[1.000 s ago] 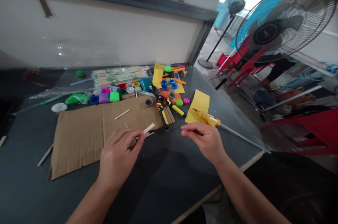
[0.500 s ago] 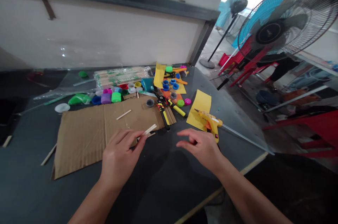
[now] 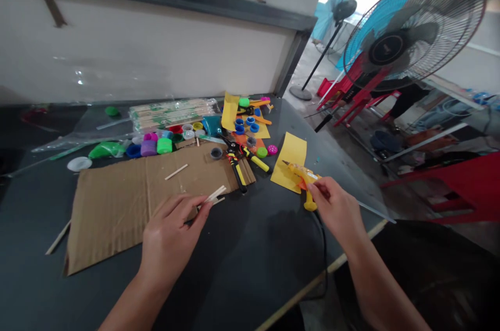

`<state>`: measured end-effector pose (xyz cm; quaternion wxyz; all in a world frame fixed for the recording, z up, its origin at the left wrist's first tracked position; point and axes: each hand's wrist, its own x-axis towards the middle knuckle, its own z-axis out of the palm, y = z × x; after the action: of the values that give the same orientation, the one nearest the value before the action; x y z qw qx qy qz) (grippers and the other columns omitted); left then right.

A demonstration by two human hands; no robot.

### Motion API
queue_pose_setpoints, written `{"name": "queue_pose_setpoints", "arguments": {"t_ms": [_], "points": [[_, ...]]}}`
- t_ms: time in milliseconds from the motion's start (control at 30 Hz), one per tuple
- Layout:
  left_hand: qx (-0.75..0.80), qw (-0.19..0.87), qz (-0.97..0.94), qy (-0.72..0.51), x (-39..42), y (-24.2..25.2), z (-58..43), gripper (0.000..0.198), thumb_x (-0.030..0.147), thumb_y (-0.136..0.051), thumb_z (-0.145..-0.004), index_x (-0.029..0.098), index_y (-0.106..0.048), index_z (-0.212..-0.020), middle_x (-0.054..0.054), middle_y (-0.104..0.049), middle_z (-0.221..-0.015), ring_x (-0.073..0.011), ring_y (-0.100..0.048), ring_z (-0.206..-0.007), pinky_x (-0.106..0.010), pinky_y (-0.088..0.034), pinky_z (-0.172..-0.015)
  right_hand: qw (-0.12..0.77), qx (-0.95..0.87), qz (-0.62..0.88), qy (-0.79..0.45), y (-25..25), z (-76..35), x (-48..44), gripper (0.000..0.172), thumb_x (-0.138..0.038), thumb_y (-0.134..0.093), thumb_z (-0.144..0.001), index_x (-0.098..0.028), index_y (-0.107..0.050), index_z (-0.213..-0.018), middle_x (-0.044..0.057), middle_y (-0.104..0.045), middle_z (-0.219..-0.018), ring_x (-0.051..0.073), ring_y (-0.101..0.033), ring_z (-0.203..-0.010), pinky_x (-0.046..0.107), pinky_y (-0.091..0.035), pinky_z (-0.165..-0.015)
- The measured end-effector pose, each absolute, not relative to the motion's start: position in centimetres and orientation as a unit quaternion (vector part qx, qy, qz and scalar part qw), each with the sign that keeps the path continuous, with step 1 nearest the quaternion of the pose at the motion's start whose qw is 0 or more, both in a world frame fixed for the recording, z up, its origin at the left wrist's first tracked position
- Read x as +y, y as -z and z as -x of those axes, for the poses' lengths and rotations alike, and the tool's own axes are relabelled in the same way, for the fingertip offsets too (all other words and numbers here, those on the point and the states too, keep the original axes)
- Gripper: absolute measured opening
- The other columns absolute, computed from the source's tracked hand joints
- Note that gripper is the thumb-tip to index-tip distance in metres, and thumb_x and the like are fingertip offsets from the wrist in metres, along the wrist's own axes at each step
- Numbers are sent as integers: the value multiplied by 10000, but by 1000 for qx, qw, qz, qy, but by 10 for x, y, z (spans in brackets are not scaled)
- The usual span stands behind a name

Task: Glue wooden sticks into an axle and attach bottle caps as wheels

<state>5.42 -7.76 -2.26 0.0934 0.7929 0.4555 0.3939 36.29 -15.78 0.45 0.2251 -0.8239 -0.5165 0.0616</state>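
Observation:
My left hand (image 3: 167, 237) is closed in a pinch on short pale wooden sticks (image 3: 216, 193), above the front edge of a cardboard sheet (image 3: 113, 201). To the right, my right hand (image 3: 338, 208) has its thumb and fingers closed around the rear of a yellow hot glue gun (image 3: 300, 170). The gun's nozzle points left over a yellow paper sheet (image 3: 282, 177). Out of its back runs a long translucent glue stick (image 3: 377, 211), partly covered by the hand. Yellow-and-black pliers (image 3: 239, 172) lie between the hands, at the cardboard's right end.
Colourful bottle caps (image 3: 148, 148) line the cardboard's far side. Behind them lies a plastic-wrapped bundle of wooden sticks (image 3: 172, 114). A loose stick (image 3: 176, 172) rests on the cardboard. A black cord (image 3: 325, 253) hangs over the table edge. A large fan (image 3: 390, 50) stands at the right.
My right hand has moved right and taken hold of the glue gun, whose handle has turned. My left hand keeps the sticks in nearly the same place. The view has shifted slightly.

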Motion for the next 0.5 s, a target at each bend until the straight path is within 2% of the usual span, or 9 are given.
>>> {"name": "queue_pose_setpoints", "arguments": {"t_ms": [133, 300, 400, 500], "points": [[452, 92, -796, -392, -77, 25, -57, 90, 307, -599, -864, 246, -660, -889, -17, -689, -827, -190, -649, -795, -333, -497, -717, 91, -441, 891, -59, 5, -380, -162, 346, -545, -472, -864, -214, -572, -840, 62, -689, -758, 249, -643, -709, 298, -356, -554], [452, 80, -799, -389, -77, 27, -60, 82, 303, -609, -860, 245, -661, -889, -12, -688, -817, -187, -647, -807, -321, -499, -714, 48, -426, 899, -89, 13, -383, -148, 376, -580, -496, -801, -221, -582, -726, 66, -675, -715, 253, -626, -701, 292, -316, -532], [452, 81, -798, -390, -76, 26, -60, 82, 300, -610, -861, 244, -660, -894, -12, -684, -818, -184, -645, -810, -320, -498, -722, 81, -411, 900, -124, 16, -390, -142, 308, -493, -531, -767, -214, -578, -644, 44, -619, -604, 218, -586, -609, 282, -294, -500], [454, 83, -798, -388, -76, 25, -60, 92, 311, -610, -859, 243, -665, -885, -12, -686, -816, -183, -645, -799, -316, -499, -709, 230, -352, 877, -234, 16, -397, -143, 234, -413, -589, -706, -183, -625, -721, 22, -605, -624, 164, -545, -554, 260, -326, -487]]}}
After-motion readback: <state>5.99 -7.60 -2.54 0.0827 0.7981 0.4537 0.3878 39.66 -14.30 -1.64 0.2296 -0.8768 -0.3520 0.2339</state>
